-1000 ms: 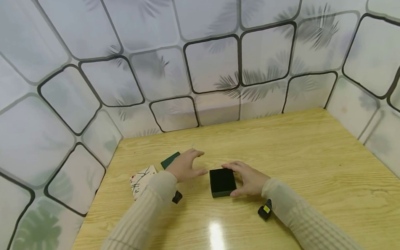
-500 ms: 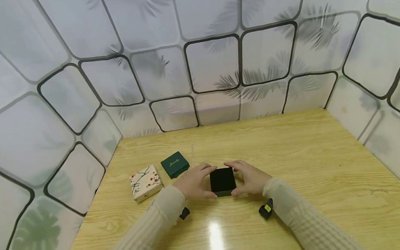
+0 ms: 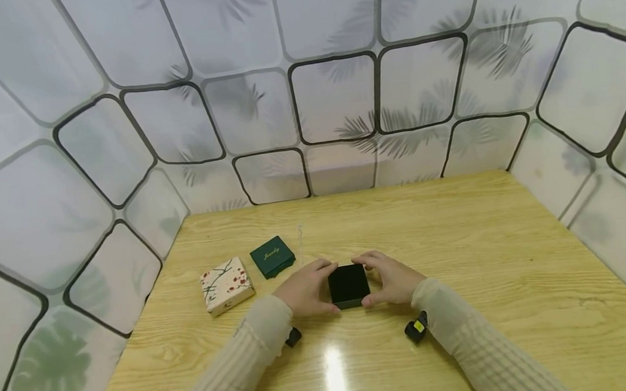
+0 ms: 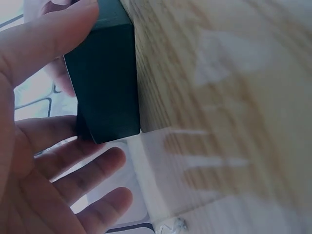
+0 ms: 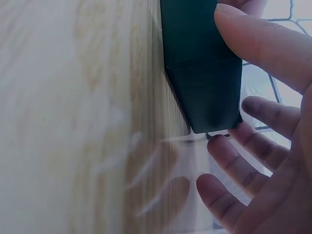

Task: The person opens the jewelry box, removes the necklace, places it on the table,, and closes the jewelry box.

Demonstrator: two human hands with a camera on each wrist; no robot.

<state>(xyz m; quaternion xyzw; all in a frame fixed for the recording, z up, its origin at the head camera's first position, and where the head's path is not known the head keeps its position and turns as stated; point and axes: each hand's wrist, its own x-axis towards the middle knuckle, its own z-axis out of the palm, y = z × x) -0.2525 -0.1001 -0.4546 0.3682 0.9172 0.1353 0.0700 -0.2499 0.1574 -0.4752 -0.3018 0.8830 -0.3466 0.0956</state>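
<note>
A small dark green box [image 3: 350,304] with a black inner surface sits on the table, between both hands. My left hand [image 3: 309,289] holds its left side, thumb at the near corner and fingers toward the far one. My right hand [image 3: 392,279] grips the right side in the same way. In the left wrist view the thumb lies along the top edge of the box [image 4: 109,83], with the lower fingers spread off it. In the right wrist view the thumb touches the box [image 5: 204,92] and the other fingers are loosely bent.
A green lid [image 3: 273,256] with gold lettering lies at the back left. Beside it is a cream box [image 3: 227,286] with a red blossom pattern. A thin clear or silvery strand [image 3: 301,244] lies right of the lid. Patterned curtains [image 3: 334,98] border the table.
My left hand has come from over the green lid to the left side of the box, uncovering the lid and the cream box. My right hand has stayed at the box.
</note>
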